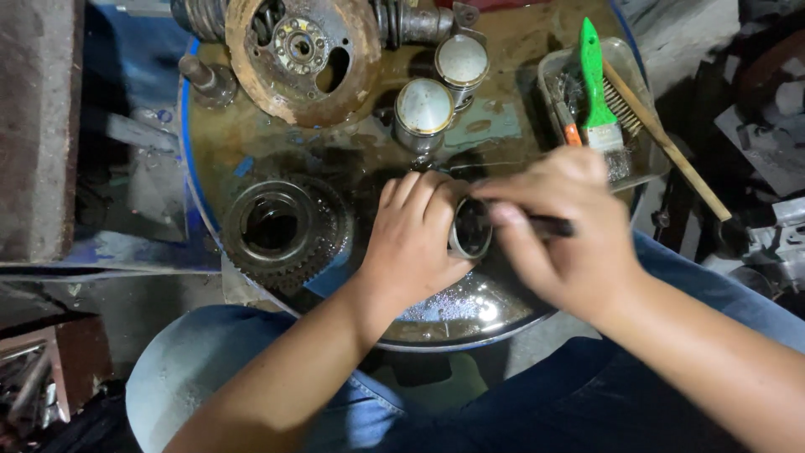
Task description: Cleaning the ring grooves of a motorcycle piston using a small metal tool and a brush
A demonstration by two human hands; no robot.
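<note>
My left hand [412, 237] grips a short metal cylinder, a piston [471, 230], with its hollow end facing me. My right hand [563, 226] holds a dark-handled tool [549, 226] whose tip reaches into the piston's opening. Both hands work over a shiny metal bowl [470, 317] holding wet liquid, which sits on the front of a round blue drum top [251, 151].
A large toothed gear [283, 228] lies left of my hands. Two upright pistons [424, 111] [461, 64], a rusty round plate [302, 52] and springs stand behind. A clear tray [635, 164] at right holds a green-handled brush [597, 88] and a wire brush [662, 138]. My jeans-clad knees flank the drum.
</note>
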